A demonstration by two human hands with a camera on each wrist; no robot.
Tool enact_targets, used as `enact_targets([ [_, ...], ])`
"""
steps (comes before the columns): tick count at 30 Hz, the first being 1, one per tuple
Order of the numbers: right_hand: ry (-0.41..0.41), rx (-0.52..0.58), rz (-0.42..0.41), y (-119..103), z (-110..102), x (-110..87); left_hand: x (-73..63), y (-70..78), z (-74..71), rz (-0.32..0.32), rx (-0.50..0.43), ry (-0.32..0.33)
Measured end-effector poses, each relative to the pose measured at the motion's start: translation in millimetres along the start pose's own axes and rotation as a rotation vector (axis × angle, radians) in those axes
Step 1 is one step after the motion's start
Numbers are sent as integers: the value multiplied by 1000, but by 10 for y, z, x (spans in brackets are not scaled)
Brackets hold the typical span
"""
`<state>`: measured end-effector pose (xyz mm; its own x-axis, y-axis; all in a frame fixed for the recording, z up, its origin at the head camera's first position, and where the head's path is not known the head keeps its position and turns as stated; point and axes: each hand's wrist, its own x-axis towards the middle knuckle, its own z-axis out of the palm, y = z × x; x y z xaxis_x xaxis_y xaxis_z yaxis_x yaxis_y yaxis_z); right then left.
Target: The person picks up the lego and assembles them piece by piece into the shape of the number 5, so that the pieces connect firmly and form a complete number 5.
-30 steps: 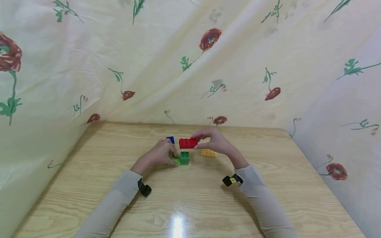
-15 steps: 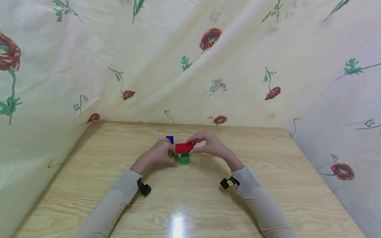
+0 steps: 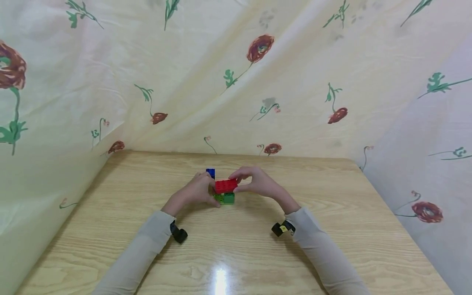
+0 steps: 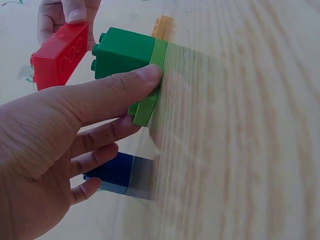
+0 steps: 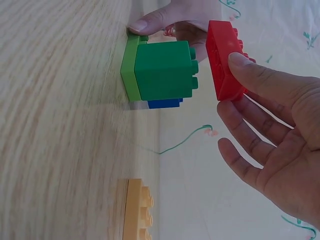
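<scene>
My right hand (image 3: pixel 258 183) pinches a red building brick (image 3: pixel 226 186) between thumb and fingers, its studs facing up. In the right wrist view the red brick (image 5: pixel 223 62) hangs just above a dark green brick (image 5: pixel 165 70), apart from its studs. That green brick sits on one end of a flat light green brick (image 5: pixel 130 67) on the table. My left hand (image 3: pixel 199 189) grips the light green brick's other end, thumb on the near side, as the left wrist view shows the light green brick (image 4: pixel 146 107). Part of it is hidden by the fingers.
A blue brick (image 3: pixel 210 172) stands on the table behind my left hand. A flat yellow-orange brick (image 5: pixel 133 210) lies to the right, hidden in the head view by my right hand. A flowered cloth (image 3: pixel 184 82) hangs behind the wooden table (image 3: pixel 236 254).
My right hand has moved left and down with the red brick, bringing it from behind the green brick to over it. The left hand has stayed in place.
</scene>
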<state>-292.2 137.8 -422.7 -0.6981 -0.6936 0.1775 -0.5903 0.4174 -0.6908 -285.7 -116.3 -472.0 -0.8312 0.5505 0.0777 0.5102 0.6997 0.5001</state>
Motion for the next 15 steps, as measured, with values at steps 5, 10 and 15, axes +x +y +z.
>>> enact_targets([
  [5, -3, -29, -20, 13, 16, 3, -5, -2, 3, -13, -6, -1],
  [10, -4, -38, -25, 10, 31, 6, 2, -5, 9, -16, -7, 2],
  [15, -5, -48, -31, 13, 50, 6, -7, 6, 8, 7, -5, 6],
])
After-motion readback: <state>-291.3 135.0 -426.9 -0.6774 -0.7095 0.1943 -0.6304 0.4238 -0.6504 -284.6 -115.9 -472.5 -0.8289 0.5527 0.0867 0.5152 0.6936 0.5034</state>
